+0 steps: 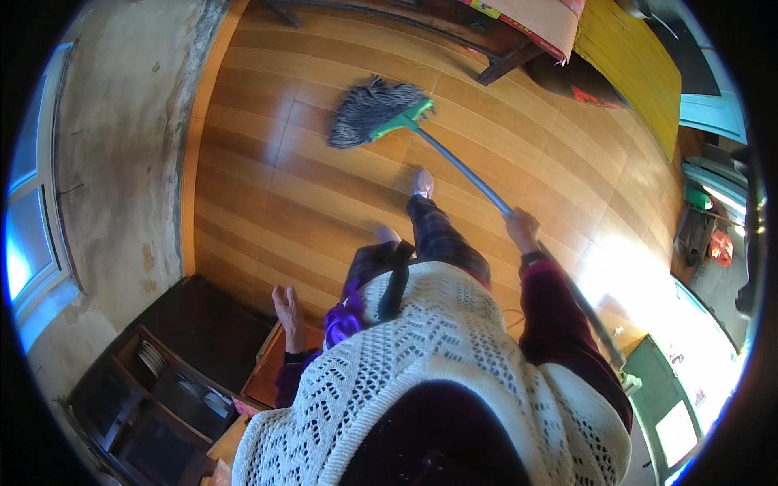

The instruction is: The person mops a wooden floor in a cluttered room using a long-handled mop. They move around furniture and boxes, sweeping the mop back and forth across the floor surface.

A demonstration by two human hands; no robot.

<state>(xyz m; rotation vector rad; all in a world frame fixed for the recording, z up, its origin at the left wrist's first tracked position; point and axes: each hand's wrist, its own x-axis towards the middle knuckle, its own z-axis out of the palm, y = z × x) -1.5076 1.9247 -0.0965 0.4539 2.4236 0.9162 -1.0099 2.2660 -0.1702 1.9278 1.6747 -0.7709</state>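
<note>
My right hand (pixel 523 229) grips the grey-blue handle (pixel 465 166) of a mop partway along its length. The handle slants back past my right forearm to its far end behind me. Ahead of my feet, the mop's dark grey string head (pixel 374 114) lies spread on the wood-plank floor (pixel 243 146), held in a green plastic clamp (pixel 402 119). Out to my left side, my left hand (pixel 289 310) holds nothing, its fingers somewhat apart. It hangs near a dark wooden cabinet (pixel 237 340) and purple shiny cloth (pixel 344 319) at my waist.
A stained plaster wall (pixel 127 140) with an orange baseboard (pixel 193 164) runs along the left. Dark wooden furniture legs (pixel 507 65) stand at the top, beside a yellow panel (pixel 632 67). At lower right is a green door (pixel 662 389), near bright glare on the floor.
</note>
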